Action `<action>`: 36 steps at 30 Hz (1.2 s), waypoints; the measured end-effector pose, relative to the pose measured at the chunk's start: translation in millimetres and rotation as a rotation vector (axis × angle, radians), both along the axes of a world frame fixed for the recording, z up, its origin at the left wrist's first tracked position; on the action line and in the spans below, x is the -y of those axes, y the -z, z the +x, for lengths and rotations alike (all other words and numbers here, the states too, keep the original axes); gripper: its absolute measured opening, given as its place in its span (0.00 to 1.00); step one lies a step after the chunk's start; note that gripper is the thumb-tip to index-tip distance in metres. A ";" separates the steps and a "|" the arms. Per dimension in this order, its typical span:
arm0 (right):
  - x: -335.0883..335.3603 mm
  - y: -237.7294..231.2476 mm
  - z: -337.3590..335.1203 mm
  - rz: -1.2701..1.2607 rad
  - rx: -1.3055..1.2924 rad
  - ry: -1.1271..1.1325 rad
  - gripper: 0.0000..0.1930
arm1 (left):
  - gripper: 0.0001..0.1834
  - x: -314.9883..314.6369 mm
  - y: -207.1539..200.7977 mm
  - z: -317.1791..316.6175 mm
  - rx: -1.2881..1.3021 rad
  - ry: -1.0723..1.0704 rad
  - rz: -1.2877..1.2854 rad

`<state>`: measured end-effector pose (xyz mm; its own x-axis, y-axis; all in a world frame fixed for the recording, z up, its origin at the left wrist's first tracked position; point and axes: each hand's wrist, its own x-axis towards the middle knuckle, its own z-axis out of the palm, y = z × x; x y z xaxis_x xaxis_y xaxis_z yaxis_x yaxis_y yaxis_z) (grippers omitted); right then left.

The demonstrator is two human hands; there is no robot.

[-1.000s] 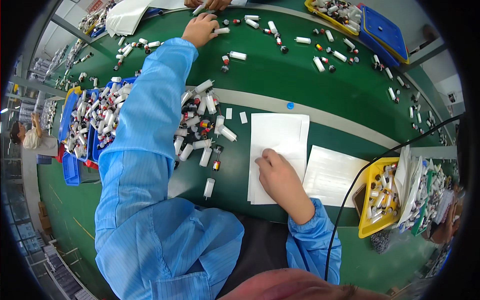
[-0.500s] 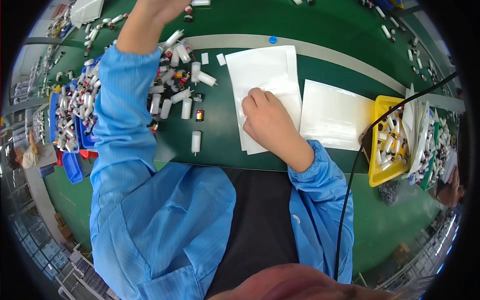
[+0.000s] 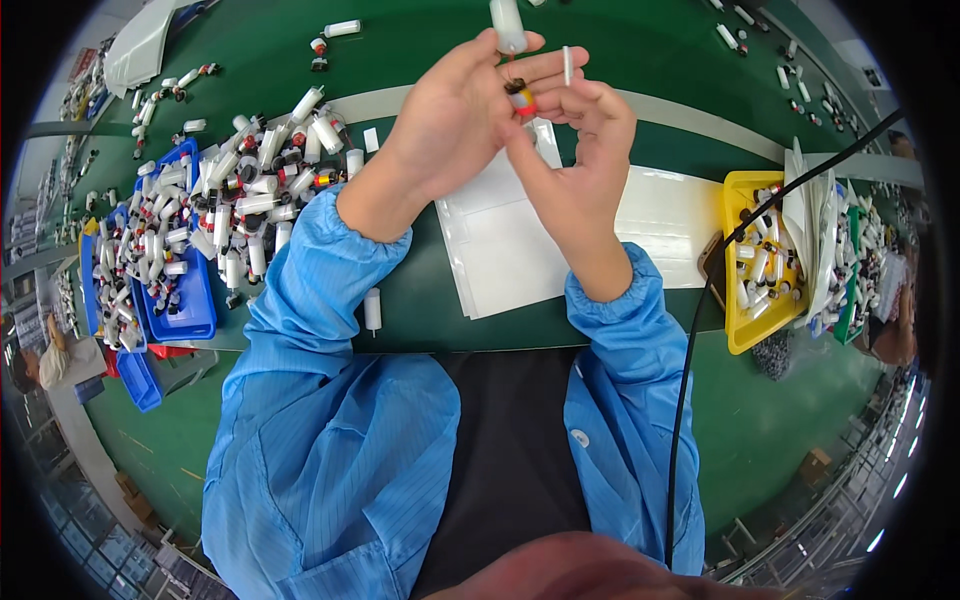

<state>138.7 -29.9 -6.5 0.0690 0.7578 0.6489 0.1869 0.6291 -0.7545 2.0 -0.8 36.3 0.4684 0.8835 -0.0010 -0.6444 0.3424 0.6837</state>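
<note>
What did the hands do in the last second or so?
The left hand came back from its far reach holding a white cylindrical tube. The right hand lifted off the white paper sheets and joined it at a small red-and-yellow part. The blue tray of tubes and yellow bin stayed put.

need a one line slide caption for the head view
Both hands, left hand and right hand, hold a small white tube above white sheets.
</note>
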 end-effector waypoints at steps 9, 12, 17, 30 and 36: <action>2.7 -4.0 18.1 -0.407 -0.431 -0.270 0.26 | 0.27 -8.2 11.6 -12.7 -0.240 0.144 0.170; -1.1 -1.1 20.7 -0.463 -0.522 -0.367 0.25 | 0.24 -12.9 13.2 -15.4 -0.361 0.134 0.293; -0.6 1.4 18.0 -0.473 -0.569 -0.368 0.25 | 0.19 -13.4 13.7 -18.0 -0.577 -0.055 0.488; -9.8 2.9 29.5 -0.080 -0.298 -0.129 0.09 | 0.11 -13.5 7.5 -19.1 -0.717 -0.159 0.529; -2.8 -13.9 33.8 -0.401 -0.254 -0.223 0.07 | 0.11 -13.0 0.9 -20.9 -0.863 -0.092 0.652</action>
<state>172.5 -27.0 7.4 -0.0051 0.9574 0.2886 -0.1391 0.2851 -0.9484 -18.9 12.2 35.4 0.4665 0.8652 0.1839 0.1360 -0.2756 0.9516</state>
